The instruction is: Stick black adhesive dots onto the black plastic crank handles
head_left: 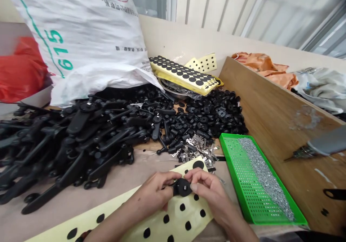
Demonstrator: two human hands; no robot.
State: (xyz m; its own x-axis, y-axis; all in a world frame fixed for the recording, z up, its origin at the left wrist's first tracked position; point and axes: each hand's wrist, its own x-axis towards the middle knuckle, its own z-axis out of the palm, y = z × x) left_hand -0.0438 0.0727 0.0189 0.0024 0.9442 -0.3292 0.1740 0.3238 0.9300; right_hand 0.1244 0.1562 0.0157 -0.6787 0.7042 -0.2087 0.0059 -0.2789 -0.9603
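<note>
Between my two hands is a black plastic part with a round disc end, a small bright metal piece showing at its centre. My left hand is closed on its left side, thumb and forefinger pinching it. From the right, my right hand pinches the disc's edge with thumb and fingers. Under both hands lies a pale yellow backing sheet dotted with black pads, with a larger black round pad near its far end. The fingers hide part of the black piece.
A heap of black arm-like parts spreads at left, with small round black parts behind. Metal clips lie beyond my hands. At right, a green tray holds small metal pieces, beside a wooden board and a powered driver.
</note>
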